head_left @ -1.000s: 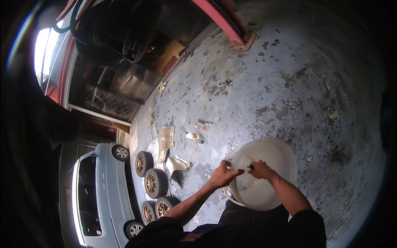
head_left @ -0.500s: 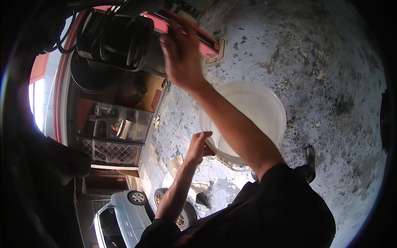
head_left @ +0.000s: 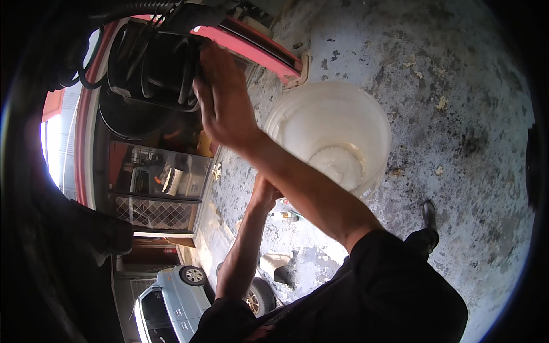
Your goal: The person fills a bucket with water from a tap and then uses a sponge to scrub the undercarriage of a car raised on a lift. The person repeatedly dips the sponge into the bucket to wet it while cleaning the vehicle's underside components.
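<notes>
1. Right hand (head_left: 226, 106): raised, fingers together and extended, palm flat, gripping nothing; set against or just before the dark tyre (head_left: 151, 74) above, contact not certain from this view.
2. Left hand (head_left: 264, 193): low, at the near rim of the white plastic bucket (head_left: 329, 134); probably closed on the rim to steady it, though the right forearm hides the fingers, so grip cannot be told.
3. Bucket: upright on stained concrete floor (head_left: 457, 114), a little pale residue at its bottom.
4. Edges: red frame (head_left: 257, 48) close behind bucket; open floor to the right. Shoe (head_left: 429, 220) near.
</notes>
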A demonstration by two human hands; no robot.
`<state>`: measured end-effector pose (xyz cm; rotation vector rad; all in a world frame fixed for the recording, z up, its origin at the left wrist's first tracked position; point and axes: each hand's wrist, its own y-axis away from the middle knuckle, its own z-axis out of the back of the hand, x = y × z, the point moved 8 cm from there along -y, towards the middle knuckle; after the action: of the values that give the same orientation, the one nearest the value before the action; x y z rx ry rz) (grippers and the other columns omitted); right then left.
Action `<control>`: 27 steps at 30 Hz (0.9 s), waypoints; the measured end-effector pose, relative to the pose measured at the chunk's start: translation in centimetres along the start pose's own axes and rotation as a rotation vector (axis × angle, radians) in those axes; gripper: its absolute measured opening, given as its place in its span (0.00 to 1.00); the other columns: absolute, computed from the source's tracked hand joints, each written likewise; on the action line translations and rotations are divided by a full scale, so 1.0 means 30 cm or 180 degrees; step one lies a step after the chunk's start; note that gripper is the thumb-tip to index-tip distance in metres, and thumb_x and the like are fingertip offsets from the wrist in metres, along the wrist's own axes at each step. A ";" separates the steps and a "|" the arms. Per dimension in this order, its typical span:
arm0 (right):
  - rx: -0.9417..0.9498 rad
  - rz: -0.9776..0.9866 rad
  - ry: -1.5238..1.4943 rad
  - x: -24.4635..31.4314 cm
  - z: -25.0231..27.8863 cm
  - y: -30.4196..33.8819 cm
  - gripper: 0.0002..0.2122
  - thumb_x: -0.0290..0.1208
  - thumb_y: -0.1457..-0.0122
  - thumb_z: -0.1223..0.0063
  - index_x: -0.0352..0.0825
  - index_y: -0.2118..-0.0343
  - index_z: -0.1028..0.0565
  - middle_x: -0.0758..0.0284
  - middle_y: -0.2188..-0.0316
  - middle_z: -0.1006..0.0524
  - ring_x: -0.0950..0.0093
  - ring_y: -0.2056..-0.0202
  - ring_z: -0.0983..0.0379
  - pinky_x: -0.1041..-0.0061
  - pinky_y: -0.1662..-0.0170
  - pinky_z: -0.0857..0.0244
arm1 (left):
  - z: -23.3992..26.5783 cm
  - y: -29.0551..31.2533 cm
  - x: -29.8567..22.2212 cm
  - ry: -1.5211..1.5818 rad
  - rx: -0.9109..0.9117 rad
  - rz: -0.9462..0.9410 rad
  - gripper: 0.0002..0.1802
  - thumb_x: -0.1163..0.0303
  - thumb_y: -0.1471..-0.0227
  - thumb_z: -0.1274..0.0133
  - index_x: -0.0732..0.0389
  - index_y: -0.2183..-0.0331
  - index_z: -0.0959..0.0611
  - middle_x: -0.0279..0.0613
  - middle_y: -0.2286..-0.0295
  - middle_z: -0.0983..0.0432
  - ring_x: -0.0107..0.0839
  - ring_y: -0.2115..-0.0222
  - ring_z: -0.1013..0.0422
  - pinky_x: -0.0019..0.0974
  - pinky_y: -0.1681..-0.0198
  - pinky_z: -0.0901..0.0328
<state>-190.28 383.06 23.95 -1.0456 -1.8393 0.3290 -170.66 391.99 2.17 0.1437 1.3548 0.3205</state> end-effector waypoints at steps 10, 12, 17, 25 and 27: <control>0.0188 -0.0163 0.0018 0.003 0.006 0.058 0.23 0.32 0.38 0.60 0.28 0.41 0.44 0.49 0.40 0.45 0.45 0.41 0.50 0.44 0.44 0.50 | -0.018 0.006 0.116 0.0262 0.0946 -0.0231 0.32 0.50 0.46 0.49 0.69 0.51 0.29 0.49 0.58 0.27 0.35 0.59 0.28 0.37 0.59 0.31; 0.0002 -0.0017 0.0032 -0.025 0.015 -0.038 0.24 0.31 0.38 0.58 0.28 0.41 0.44 0.48 0.40 0.45 0.45 0.40 0.50 0.45 0.43 0.51 | -0.068 0.023 0.098 0.0051 0.0326 0.0090 0.33 0.50 0.46 0.49 0.68 0.51 0.29 0.49 0.58 0.27 0.35 0.59 0.29 0.37 0.59 0.31; 0.0026 -0.0148 -0.0218 -0.004 -0.008 0.035 0.22 0.29 0.39 0.57 0.27 0.43 0.42 0.47 0.41 0.43 0.45 0.41 0.49 0.48 0.43 0.49 | -0.011 0.109 0.179 0.0331 0.0439 -0.0006 0.31 0.51 0.44 0.51 0.68 0.50 0.30 0.50 0.57 0.28 0.37 0.57 0.29 0.40 0.55 0.31; -0.0073 0.0069 0.0354 -0.015 0.024 -0.008 0.20 0.32 0.39 0.58 0.27 0.46 0.38 0.51 0.45 0.38 0.49 0.44 0.43 0.53 0.47 0.39 | -0.051 0.191 0.135 -0.0432 -0.0100 0.0857 0.37 0.44 0.45 0.61 0.69 0.50 0.30 0.55 0.62 0.25 0.45 0.67 0.24 0.43 0.67 0.27; -0.0006 0.0147 0.0561 0.018 0.028 0.060 0.18 0.31 0.38 0.59 0.26 0.48 0.37 0.50 0.46 0.37 0.48 0.46 0.41 0.54 0.49 0.37 | -0.055 0.212 0.112 -0.0264 -0.0254 0.0752 0.37 0.44 0.45 0.60 0.68 0.50 0.30 0.55 0.65 0.24 0.44 0.69 0.24 0.42 0.68 0.27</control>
<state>-190.14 384.73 22.75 -1.0847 -1.6605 0.2541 -172.57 398.91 0.50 0.2488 1.2425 0.5606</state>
